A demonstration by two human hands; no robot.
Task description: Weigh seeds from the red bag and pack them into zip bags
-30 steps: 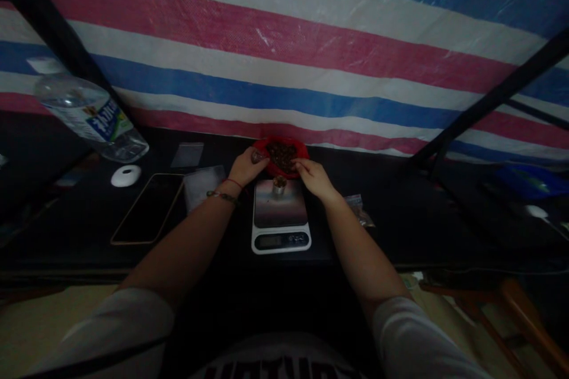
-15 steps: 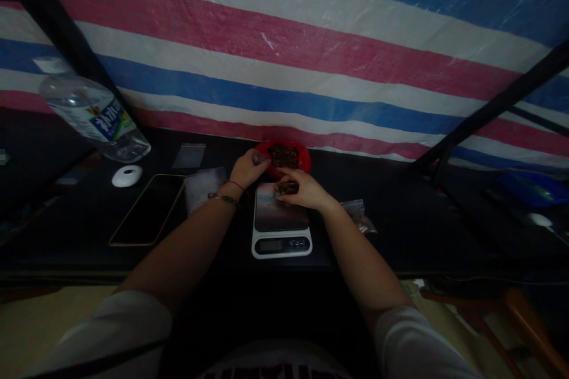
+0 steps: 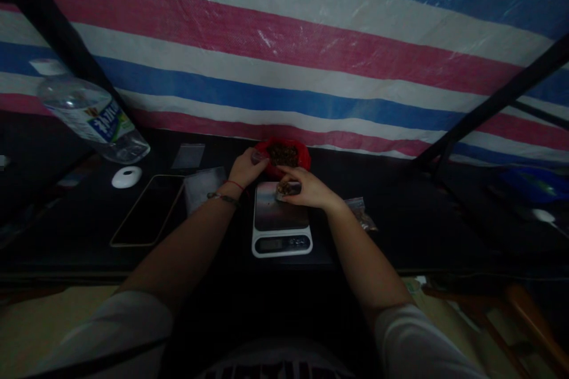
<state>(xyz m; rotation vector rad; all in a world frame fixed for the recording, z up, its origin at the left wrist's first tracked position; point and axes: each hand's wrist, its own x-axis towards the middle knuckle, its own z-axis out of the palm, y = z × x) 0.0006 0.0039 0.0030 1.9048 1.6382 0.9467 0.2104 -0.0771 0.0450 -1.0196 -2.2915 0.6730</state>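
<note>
My left hand (image 3: 247, 169) is closed at the left rim of a red plastic bag (image 3: 303, 161), its fingers round a small clear rounded thing (image 3: 256, 157) that I cannot name surely. Small dark brown pieces (image 3: 284, 155) lie in the open bag. My right hand (image 3: 308, 188) is closed on a small clear container (image 3: 280, 196) with brown pieces in it. It holds the container over the far part of the kitchen scale (image 3: 280, 219); whether the container touches the plate is unclear. The scale has a white body and a dark display.
Left of the scale are clear plastic bags (image 3: 204, 186), a phone (image 3: 149, 211), a white earbud case (image 3: 127, 176) and a large clear bottle (image 3: 95, 109). On the right lies a small zip bag (image 3: 362, 213) with brown contents. A striped sheet (image 3: 284, 47) hangs behind the black table (image 3: 400, 219).
My right hand and the container have shifted very slightly, with the container's opening and brown contents showing more. My left hand stays by the red bag.
</note>
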